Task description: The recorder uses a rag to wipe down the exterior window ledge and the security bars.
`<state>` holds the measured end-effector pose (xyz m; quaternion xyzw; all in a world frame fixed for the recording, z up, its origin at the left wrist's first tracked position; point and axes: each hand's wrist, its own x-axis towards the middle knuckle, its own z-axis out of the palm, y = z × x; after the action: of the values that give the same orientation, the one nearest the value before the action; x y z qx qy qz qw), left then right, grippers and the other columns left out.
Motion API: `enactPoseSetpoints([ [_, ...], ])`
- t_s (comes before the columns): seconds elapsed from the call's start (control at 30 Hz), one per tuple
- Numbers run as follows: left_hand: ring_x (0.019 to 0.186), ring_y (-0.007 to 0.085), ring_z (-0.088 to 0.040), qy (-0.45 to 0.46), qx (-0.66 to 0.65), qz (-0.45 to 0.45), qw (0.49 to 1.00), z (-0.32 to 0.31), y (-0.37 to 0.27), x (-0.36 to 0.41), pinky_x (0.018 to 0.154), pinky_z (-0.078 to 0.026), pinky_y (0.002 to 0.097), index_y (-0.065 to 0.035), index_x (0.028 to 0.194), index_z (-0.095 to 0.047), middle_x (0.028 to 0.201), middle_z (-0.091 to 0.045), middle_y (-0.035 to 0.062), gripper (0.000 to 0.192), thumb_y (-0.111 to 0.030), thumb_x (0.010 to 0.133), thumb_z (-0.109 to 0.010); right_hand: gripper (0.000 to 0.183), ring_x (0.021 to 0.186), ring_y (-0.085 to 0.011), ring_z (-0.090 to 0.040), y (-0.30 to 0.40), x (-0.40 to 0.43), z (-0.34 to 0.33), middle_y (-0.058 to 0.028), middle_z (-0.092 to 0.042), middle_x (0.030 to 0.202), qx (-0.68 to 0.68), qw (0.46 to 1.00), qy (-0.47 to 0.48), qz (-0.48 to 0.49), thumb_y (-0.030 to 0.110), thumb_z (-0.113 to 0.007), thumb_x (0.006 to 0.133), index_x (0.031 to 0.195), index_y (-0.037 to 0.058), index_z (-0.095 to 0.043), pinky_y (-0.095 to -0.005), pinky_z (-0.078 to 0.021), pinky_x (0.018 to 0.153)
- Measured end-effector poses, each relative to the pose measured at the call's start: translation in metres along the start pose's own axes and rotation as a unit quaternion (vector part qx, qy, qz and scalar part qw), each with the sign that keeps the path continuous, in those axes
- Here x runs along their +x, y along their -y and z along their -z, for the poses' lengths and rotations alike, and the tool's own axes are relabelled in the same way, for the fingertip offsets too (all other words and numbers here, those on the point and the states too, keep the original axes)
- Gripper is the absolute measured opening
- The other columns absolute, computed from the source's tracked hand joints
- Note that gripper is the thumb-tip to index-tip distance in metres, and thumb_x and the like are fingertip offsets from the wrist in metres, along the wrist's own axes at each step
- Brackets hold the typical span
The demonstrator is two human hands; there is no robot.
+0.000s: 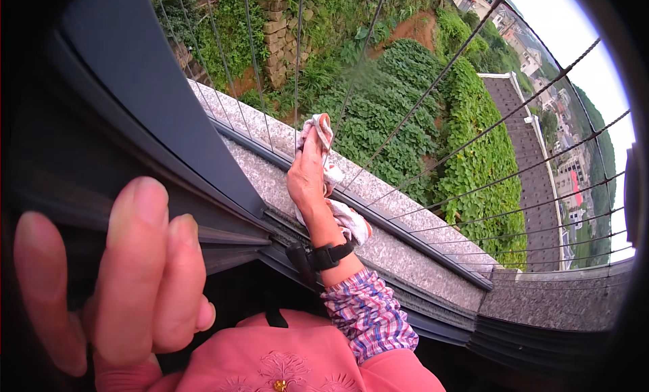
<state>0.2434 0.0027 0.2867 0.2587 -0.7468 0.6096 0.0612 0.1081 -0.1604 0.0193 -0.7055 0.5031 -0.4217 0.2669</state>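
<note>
My right hand (307, 179) reaches out over the window sill and grips a white and orange cloth (350, 220). Part of the cloth sticks up past the fingertips beside the thin vertical wires (297, 52) of the window guard; whether it wraps around one is hard to tell. The cloth's lower end hangs by the wrist, over the speckled stone sill (441, 275). Close to the camera, my left hand (137, 275) is raised with its fingers apart and slightly bent, blurred, and nothing shows in it. Its palm is partly hidden.
A dark metal rail (421, 235) runs along the sill and anchors the wires. The dark window frame (152, 87) slants down at left, meeting the sliding track (400, 285). Beyond the wires, far below, lie a leafy garden plot (385, 108) and a grey roof (527, 169).
</note>
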Motion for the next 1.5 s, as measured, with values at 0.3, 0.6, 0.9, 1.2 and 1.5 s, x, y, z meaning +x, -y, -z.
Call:
enactPoseSetpoints([
  [0.3, 0.091, 0.0214, -0.052, 0.000, 0.005, -0.016, 1.000, 0.002, 0.007, 0.003, 0.085, -0.048, 0.0345, -0.0137, 0.086, -0.056, 0.088, -0.062, 0.0025, 0.046, -0.026, 0.098, -0.014, 0.018, 0.086, -0.0382, -0.062, -0.051, 0.068, -0.041, -0.0245, -0.064, 0.088, -0.101, 0.957, -0.114, -0.249, 0.002, -0.054, 0.072, 0.086, -0.0048, -0.062, -0.0439, -0.0479, 0.076],
  [0.6, 0.088, 0.0195, -0.053, -0.011, 0.020, -0.028, 0.999, -0.005, 0.002, 0.007, 0.084, -0.048, 0.0367, -0.0136, 0.084, -0.056, 0.086, -0.060, 0.0029, 0.046, -0.025, 0.098, -0.013, 0.028, 0.112, -0.0345, -0.046, -0.049, 0.071, -0.030, -0.0130, -0.048, 0.123, -0.358, 0.883, 0.084, -0.293, 0.021, -0.058, 0.082, 0.104, 0.0068, -0.068, -0.0456, -0.0380, 0.087],
  [0.9, 0.085, 0.0175, -0.054, -0.051, 0.055, -0.042, 0.996, -0.009, 0.003, 0.004, 0.084, -0.048, 0.0390, -0.0135, 0.083, -0.055, 0.083, -0.059, 0.0032, 0.047, -0.025, 0.098, -0.011, 0.016, 0.083, -0.0348, -0.064, -0.079, 0.060, -0.047, -0.0191, -0.066, 0.082, -0.217, 0.964, 0.010, -0.152, 0.011, -0.055, 0.071, 0.073, 0.0096, -0.071, -0.0412, -0.0502, 0.077],
  [1.2, 0.083, 0.0160, -0.056, -0.047, 0.101, -0.058, 0.992, -0.004, 0.003, -0.007, 0.084, -0.048, 0.0421, -0.0133, 0.083, -0.054, 0.083, -0.058, 0.0035, 0.048, -0.025, 0.098, -0.011, 0.013, 0.087, -0.0290, -0.063, -0.067, 0.071, -0.051, -0.0111, -0.066, 0.086, -0.051, 0.996, 0.058, -0.054, 0.022, -0.062, 0.075, 0.081, 0.0130, -0.069, -0.0399, -0.0495, 0.077],
  [1.5, 0.081, 0.0148, -0.057, 0.015, 0.079, 0.003, 0.997, 0.006, -0.009, -0.008, 0.085, -0.048, 0.0423, -0.0138, 0.083, -0.054, 0.083, -0.057, 0.0030, 0.047, -0.025, 0.098, -0.011, 0.015, 0.090, -0.0319, -0.063, -0.095, 0.072, -0.053, -0.0118, -0.067, 0.094, -0.130, 0.984, 0.054, -0.113, 0.024, -0.060, 0.080, 0.088, 0.0132, -0.067, -0.0416, -0.0491, 0.079],
])
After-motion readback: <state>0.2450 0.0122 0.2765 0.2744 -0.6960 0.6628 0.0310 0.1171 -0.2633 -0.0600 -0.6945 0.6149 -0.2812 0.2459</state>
